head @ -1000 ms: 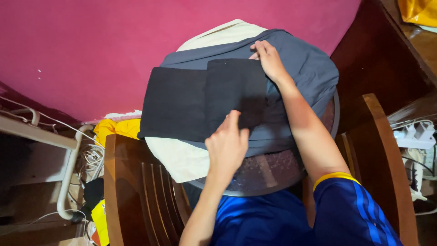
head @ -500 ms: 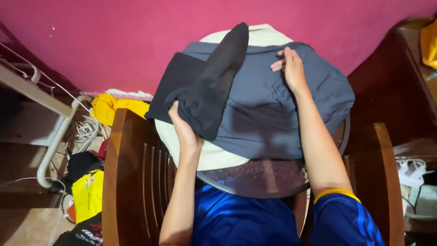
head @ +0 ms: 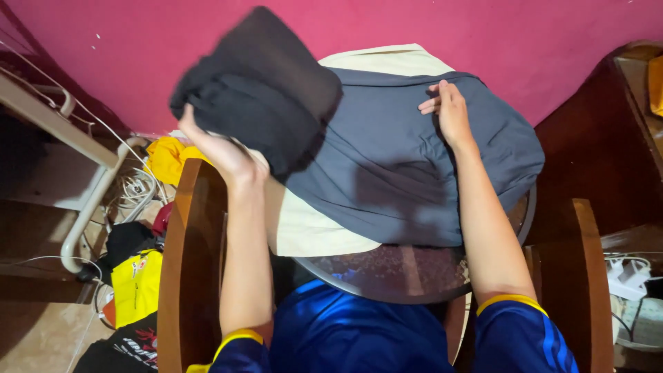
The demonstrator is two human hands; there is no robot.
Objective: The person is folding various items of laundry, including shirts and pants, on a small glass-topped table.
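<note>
The pink wall fills the whole top of the view and closes off the far side; the round glass counter sits right against it, so there is no room beyond the counter's far edge. On the right, dark wooden furniture crowds in near the counter's rim. On the left the floor drops away to a heap of clutter: a yellow bag, white cables and a pale tube frame.

A grey-blue garment lies spread over most of the counter, its right edge hanging past the rim, on top of a cream cloth whose near-left corner droops over the counter's edge. The bare glass shows only as a narrow crescent nearest the person.

The folded black garment is lifted clear of the counter, up over its left edge (it is blurred). The left hand grips it from underneath at its lower edge, fingers closed around the fabric. The right hand lies flat on the grey-blue garment near its far edge, fingers pressed together and pointing left.

Two wooden chair arms flank the person's forearms, leaving each elbow a narrow lane.
</note>
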